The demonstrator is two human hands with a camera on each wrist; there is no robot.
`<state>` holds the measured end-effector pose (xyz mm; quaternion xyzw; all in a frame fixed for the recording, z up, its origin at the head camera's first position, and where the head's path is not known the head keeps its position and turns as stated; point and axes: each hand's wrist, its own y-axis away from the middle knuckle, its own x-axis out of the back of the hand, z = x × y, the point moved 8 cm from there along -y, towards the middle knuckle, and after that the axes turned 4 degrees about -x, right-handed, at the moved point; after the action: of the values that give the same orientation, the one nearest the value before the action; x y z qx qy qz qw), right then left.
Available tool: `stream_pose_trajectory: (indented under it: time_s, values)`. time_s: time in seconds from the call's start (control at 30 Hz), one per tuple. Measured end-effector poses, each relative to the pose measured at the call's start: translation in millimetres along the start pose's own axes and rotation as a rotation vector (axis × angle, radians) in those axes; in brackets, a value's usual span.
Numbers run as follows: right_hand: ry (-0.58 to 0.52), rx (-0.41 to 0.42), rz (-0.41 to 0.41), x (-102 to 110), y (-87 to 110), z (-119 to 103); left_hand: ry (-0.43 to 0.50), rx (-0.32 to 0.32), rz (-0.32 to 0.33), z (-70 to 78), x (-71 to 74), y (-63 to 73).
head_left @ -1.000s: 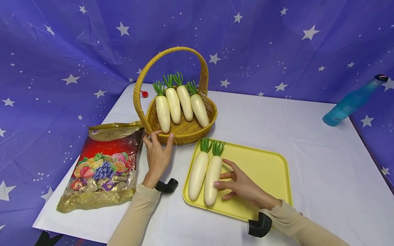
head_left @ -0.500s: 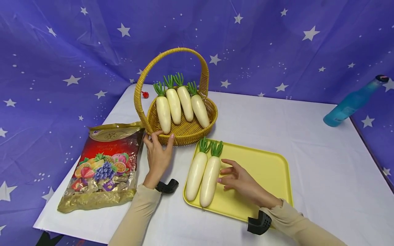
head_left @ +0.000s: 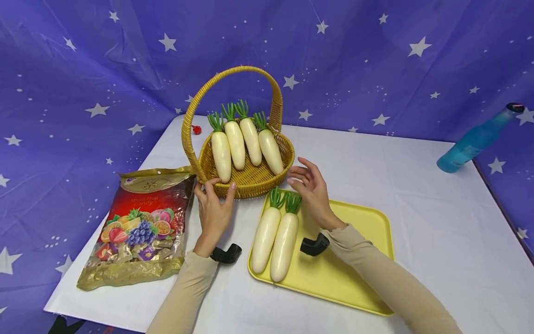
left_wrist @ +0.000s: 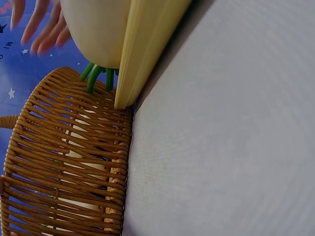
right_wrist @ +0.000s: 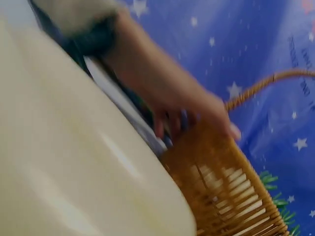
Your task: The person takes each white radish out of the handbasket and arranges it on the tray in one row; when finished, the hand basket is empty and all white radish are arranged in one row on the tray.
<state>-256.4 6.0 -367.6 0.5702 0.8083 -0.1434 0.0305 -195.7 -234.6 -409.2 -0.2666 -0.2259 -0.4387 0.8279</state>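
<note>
- Six white radishes with green tops: four radishes (head_left: 235, 146) lean side by side in the basket (head_left: 254, 191), and two radishes (head_left: 285, 246) lie together along the left side of the tray (head_left: 354, 255), tops toward the far edge.
- Two hands. The left hand (head_left: 214, 215) grasps the near left rim of the basket, thumb apart from the fingers. The right hand (head_left: 310, 195) holds nothing; its fingers bend loosely above the tray's far edge, near the basket's right side and apart from it.
- One wicker basket with one arched handle (head_left: 241, 69); one yellow tray; one candy bag (head_left: 143, 222); one blue bottle (head_left: 475, 141); one small red thing (head_left: 196, 130), too small to name; two black wrist devices (head_left: 314, 244), one per arm.
- The tray's far left corner sits right up by the basket's near right side; whether they touch is hard to tell.
- The bag's far right corner reaches the basket's left side, and its left edge runs close to the table's left edge.
- Within the basket, bare wicker shows between the radishes and the near rim. Yellow surface shows right of the tray's pair, partly under the right sleeve.
- White table (head_left: 429, 222) stretches between the tray and the bottle, which stands near the far right corner.
</note>
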Motion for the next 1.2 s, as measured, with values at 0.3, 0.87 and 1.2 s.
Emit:
stream_pose_trajectory:
  time_s: [0.3,0.87,1.2]
  values:
    - [0.092,0.182,0.023,-23.3,-66.5,1.7,-0.006,-0.015,-0.017,1.9,-5.1,1.7]
    - [0.726,-0.211,-0.012,-35.9,-118.5,30.5,0.001,-0.012,-0.004,-0.2,-1.3,0.3]
    - [0.774,-0.32,-0.066,-42.8,-125.0,38.4,-0.004,-0.009,-0.003,-1.4,1.2,-1.1]
